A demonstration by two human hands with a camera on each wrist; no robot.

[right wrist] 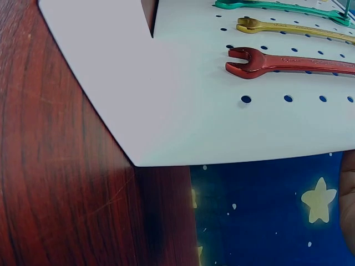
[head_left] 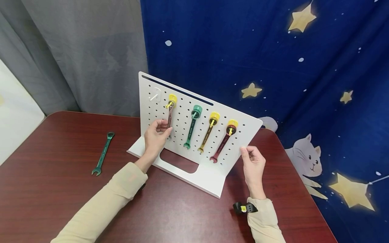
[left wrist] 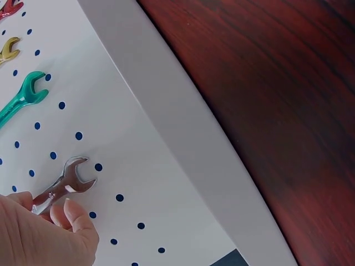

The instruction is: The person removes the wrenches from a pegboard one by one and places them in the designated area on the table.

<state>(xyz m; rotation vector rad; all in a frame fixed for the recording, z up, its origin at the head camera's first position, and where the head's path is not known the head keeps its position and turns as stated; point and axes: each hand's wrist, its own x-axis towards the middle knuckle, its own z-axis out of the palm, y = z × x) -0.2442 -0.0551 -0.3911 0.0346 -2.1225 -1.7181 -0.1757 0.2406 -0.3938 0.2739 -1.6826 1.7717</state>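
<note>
A silver combination wrench (head_left: 170, 116) hangs by its ring end on a yellow hook (head_left: 172, 98) of a white pegboard stand (head_left: 179, 150). My left hand (head_left: 155, 137) pinches its shaft low down; in the left wrist view the wrench's open end (left wrist: 75, 176) sticks out past the fingers. With my right hand (head_left: 253, 165) I grip the board's right edge, thumb at the front; only a sliver of that hand shows in the right wrist view. To the right of the silver one hang a green wrench (head_left: 190, 133), a gold wrench (head_left: 206, 137) and a red wrench (head_left: 221, 146).
Another green wrench (head_left: 103, 153) lies on the dark red wooden table (head_left: 60, 189), left of the stand. A white hook (head_left: 154, 96) without a wrench sits at the board's upper left. Behind the table hang a grey curtain (head_left: 91, 50) and a blue starry curtain (head_left: 212, 50).
</note>
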